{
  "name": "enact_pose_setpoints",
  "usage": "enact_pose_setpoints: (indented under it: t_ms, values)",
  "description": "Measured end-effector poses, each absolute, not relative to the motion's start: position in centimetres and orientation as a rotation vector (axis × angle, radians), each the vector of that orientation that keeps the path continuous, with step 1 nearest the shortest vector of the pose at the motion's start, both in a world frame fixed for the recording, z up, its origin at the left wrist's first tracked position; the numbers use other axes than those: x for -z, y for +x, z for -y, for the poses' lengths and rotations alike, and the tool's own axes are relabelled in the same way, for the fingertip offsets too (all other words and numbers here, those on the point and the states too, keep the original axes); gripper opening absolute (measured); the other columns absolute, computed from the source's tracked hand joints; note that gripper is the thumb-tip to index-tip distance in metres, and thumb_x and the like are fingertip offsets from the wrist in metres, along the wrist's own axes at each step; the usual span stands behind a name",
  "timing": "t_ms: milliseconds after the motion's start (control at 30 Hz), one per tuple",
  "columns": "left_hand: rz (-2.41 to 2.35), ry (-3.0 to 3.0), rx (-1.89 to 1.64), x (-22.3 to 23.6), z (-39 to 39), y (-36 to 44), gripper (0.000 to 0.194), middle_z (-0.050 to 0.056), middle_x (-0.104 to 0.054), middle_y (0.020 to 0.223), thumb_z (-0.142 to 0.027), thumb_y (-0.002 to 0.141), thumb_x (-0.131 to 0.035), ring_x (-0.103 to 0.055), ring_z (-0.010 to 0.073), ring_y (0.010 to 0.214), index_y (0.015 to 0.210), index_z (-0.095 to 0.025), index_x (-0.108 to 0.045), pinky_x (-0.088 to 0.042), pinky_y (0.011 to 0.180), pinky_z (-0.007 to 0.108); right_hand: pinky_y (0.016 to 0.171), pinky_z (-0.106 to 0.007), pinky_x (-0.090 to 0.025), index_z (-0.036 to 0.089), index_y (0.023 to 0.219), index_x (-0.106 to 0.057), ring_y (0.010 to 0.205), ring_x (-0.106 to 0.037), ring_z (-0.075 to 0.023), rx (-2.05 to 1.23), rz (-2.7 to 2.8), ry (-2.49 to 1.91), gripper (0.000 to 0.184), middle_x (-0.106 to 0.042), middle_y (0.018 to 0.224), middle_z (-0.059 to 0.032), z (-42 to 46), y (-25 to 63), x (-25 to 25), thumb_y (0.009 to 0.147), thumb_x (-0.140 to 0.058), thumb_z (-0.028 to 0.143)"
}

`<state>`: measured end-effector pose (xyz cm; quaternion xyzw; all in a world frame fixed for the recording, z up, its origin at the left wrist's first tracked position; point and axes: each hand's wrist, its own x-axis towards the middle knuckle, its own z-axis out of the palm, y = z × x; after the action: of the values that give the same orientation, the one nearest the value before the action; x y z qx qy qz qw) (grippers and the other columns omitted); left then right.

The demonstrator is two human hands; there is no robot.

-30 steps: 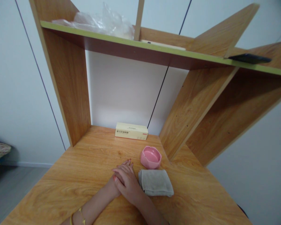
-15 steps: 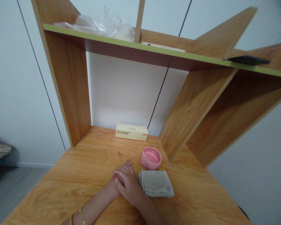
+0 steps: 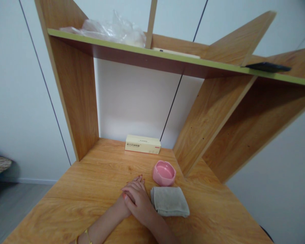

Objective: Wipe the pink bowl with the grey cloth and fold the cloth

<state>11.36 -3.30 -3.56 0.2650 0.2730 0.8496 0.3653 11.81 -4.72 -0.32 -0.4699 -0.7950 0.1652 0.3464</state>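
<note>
Right hand (image 3: 137, 200), fingers extended, rests on flattened left hand (image 3: 140, 179), both empty; folded cloth (image 3: 170, 201) lies beside, pink bowl (image 3: 164, 174) behind it, box (image 3: 142, 144) near surface (image 3: 106, 173) rear edge.

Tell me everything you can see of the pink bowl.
The pink bowl has thick walls, faceted outer sides and an uneven, angular rim around a shallow-looking well. It looks like glazed ceramic, slightly shiny inside. It stands upright, open side up, on the wooden desk, just behind the folded gray cloth; whether those two touch, I cannot tell. Neither the left hand nor the right hand touches it; both lie to its left.
</note>
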Motion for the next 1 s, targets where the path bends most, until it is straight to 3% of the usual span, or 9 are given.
enact_pose_setpoints:
  t_ms: [133, 400, 567, 833, 1000]
  values:
    - [-0.460, 0.616, -2.201, 4.5, 3.1, 11.4, 0.033, 0.000, -0.052, 0.083, -0.046, 0.079, -0.029, -0.056, 0.0175, 0.079, 0.089, -0.030, -0.056, -0.050, 0.075, 0.033, 0.088, -0.034, -0.033, 0.025, 0.092, -0.057, 0.092, -0.051, -0.0167, -0.360, 2.133, -1.203, 0.022, -0.060, 0.093, -0.0004, 4.7, 11.8, 0.4, 0.077, -0.047, 0.011]
    - [-0.638, 0.711, -2.188, 6.1, 2.5, 11.3, 0.036, 0.000, -0.052, 0.081, -0.049, 0.080, -0.027, -0.055, 0.0184, 0.082, 0.094, -0.032, -0.056, -0.047, 0.076, 0.033, 0.087, -0.034, -0.034, 0.024, 0.095, -0.056, 0.091, -0.050, -0.0177, -0.296, 2.158, -1.215, 0.024, -0.059, 0.094, -0.0011, 4.9, 11.7, 0.6, 0.077, -0.046, 0.010]
    - [-0.659, 0.843, -2.186, 6.6, 2.7, 11.6, 0.031, 0.002, -0.052, 0.081, -0.044, 0.079, -0.035, -0.055, 0.0194, 0.083, 0.098, -0.032, -0.056, -0.046, 0.077, 0.034, 0.089, -0.034, -0.033, 0.024, 0.100, -0.055, 0.094, -0.049, -0.0173, -0.282, 2.151, -1.231, 0.029, -0.059, 0.097, -0.0008, 5.0, 11.6, 0.6, 0.076, -0.047, 0.009]
    - [-0.681, 0.751, -2.282, 5.4, 2.8, 11.8, 0.028, 0.000, -0.054, 0.077, -0.035, 0.084, -0.032, -0.056, 0.0175, 0.085, 0.094, -0.033, -0.057, -0.045, 0.083, 0.034, 0.087, -0.035, -0.034, 0.024, 0.097, -0.056, 0.092, -0.049, -0.0181, -0.278, 2.155, -1.227, 0.024, -0.060, 0.095, -0.0017, 5.0, 11.7, 0.7, 0.079, -0.047, 0.010]
    - [-0.978, 1.514, -1.931, 4.9, 2.8, 10.4, 0.030, -0.001, -0.060, 0.072, -0.019, 0.085, -0.034, -0.059, 0.0152, 0.080, 0.082, -0.024, -0.064, -0.048, 0.079, 0.029, 0.088, -0.035, -0.035, 0.024, 0.101, -0.055, 0.095, -0.050, -0.0190, -0.208, 2.152, -1.207, 0.021, -0.059, 0.098, -0.0026, 4.9, 11.7, 1.0, 0.082, -0.048, 0.019]
